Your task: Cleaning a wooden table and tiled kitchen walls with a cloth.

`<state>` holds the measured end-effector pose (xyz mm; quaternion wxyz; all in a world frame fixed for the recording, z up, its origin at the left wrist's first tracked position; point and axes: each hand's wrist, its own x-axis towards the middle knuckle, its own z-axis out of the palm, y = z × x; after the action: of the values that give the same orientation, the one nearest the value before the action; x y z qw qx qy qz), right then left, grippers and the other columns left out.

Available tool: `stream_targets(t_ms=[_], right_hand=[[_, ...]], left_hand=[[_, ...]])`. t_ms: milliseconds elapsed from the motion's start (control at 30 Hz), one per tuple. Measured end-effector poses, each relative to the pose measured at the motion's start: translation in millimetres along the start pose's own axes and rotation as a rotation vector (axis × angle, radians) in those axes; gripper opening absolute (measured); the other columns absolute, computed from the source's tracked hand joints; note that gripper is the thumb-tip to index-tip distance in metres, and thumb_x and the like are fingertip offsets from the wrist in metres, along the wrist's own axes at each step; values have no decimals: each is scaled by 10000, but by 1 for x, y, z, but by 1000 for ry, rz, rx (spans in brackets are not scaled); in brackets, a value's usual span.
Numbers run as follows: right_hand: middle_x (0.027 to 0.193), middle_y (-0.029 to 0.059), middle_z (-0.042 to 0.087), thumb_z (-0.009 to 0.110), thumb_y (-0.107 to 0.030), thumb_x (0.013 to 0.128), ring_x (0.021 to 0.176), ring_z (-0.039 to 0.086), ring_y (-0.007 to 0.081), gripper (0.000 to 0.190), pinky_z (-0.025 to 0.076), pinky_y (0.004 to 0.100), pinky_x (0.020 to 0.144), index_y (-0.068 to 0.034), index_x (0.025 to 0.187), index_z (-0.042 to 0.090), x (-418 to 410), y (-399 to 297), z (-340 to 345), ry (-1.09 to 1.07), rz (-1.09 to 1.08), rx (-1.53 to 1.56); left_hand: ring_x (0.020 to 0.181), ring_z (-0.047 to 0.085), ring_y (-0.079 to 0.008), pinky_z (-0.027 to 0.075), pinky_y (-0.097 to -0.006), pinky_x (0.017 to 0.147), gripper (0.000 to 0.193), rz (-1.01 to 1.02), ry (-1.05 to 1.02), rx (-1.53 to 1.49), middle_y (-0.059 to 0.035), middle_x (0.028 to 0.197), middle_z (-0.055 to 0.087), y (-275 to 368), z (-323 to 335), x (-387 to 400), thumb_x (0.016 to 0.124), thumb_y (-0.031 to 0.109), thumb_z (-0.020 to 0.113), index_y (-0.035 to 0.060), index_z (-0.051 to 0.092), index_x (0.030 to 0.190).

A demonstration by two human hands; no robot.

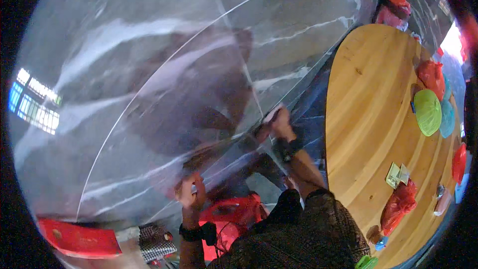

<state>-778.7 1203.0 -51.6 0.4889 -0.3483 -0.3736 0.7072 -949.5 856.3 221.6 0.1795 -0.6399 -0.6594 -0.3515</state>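
Observation:
Below me, my left hand (192,190) has curled fingers and wears a black band on the wrist. Farther out and to the right is my right hand (282,121), its fingers closed and its wrist also banded in black. Between the hands stretches a blurred, see-through film (227,147), apparently thin plastic, with both hands seeming to grip its edge. Blur hides its exact outline. Under it lies the glossy grey marble-patterned tile floor (123,63), with a dark reflection. A red plastic item (231,213), possibly a stool, stands close to my body.
At right is a wooden table (354,119). It bears red plastic bags (399,207), a yellow-green dome-shaped item (428,112), a blue item (447,117) and paper pieces (397,175). A red box (82,238) and checked cloth (157,243) lie lower left. More red items (392,9) are beyond the table.

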Motion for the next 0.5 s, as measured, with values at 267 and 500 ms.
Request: stream_targets(t_ms=[267,500], right_hand=[[982,162,628,497,-148,945,883,595,284,221,487,420,783,42,1013,587,-12,-70,98,584,-353,-286],[1214,216,584,512,-148,1001,1089,569,300,204,497,422,874,18,1113,546,-184,84,215,774,-441,-683]], left_hand=[[645,682,-191,545,-332,599,105,-407,-97,-137,-111,823,715,-45,-23,-92,908,40,676,30,673,1012],[613,640,-130,518,-282,527,166,-1043,-246,-680,-66,750,673,-111,14,-208,1004,163,594,14,648,956]])
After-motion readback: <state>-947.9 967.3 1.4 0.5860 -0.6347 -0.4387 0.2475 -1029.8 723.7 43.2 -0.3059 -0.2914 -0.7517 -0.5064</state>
